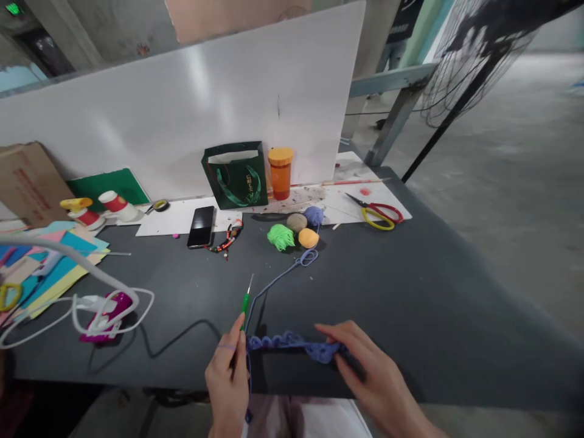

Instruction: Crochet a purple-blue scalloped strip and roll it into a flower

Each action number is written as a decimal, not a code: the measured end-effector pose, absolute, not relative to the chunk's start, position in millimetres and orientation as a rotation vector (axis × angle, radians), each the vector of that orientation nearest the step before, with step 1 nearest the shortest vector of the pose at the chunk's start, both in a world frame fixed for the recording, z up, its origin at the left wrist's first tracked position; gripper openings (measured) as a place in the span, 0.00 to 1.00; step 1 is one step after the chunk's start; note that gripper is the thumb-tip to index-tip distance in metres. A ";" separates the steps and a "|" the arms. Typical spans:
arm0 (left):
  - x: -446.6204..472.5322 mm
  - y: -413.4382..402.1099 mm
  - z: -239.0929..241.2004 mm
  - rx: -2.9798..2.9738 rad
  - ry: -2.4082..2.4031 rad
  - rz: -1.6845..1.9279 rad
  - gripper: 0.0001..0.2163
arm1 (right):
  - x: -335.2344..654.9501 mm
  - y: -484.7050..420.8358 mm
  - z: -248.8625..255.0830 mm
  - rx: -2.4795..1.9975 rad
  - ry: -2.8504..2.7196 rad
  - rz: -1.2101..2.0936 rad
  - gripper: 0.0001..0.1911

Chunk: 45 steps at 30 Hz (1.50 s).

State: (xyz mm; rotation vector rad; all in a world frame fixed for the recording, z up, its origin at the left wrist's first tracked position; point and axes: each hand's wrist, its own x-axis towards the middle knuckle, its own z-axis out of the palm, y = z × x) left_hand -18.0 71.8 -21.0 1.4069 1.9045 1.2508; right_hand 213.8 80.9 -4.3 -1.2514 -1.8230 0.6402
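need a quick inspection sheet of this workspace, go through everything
surface: dark grey table, white paper sheets at its back
job's things: green crochet hook, purple crocheted strip, purple yarn ball
clutter: black phone, red-and-yellow-handled scissors, green paper bag, coloured paper
hands: left hand holds the hook; right hand pinches the strip
cables: white cable, thin black cable
surroundings: white board behind the table, concrete floor to the right

This is a craft workshop in a big concrete room. A gray desk (387, 304) has yarn balls (296, 223) and scissors (376, 213), and the concrete floor (502, 213) is bare.
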 end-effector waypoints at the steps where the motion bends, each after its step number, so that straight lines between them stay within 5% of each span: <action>1: -17.8 71.7 -20.6 1.426 1.909 1.257 0.18 | 213.8 80.7 -5.3 -1.188 -1.963 0.399 0.19; 5: -16.7 72.0 -18.3 1.477 1.924 1.269 0.17 | 213.0 76.1 -6.9 -1.043 -2.225 -0.045 0.21; 19: -16.2 72.3 -19.6 1.411 1.846 1.366 0.15 | 199.8 71.9 -4.5 -1.283 -2.246 0.525 0.11; 32: -17.9 73.6 -26.6 1.481 1.833 1.379 0.16 | 207.2 82.7 -2.2 -1.074 -2.252 0.355 0.11; 39: -17.4 74.1 -27.1 1.527 1.853 1.341 0.16 | 210.8 75.9 -6.5 -0.955 -2.322 0.210 0.18; 45: -17.1 73.4 -27.3 1.549 1.888 1.312 0.17 | 218.3 65.8 -3.4 -0.925 -2.415 0.292 0.11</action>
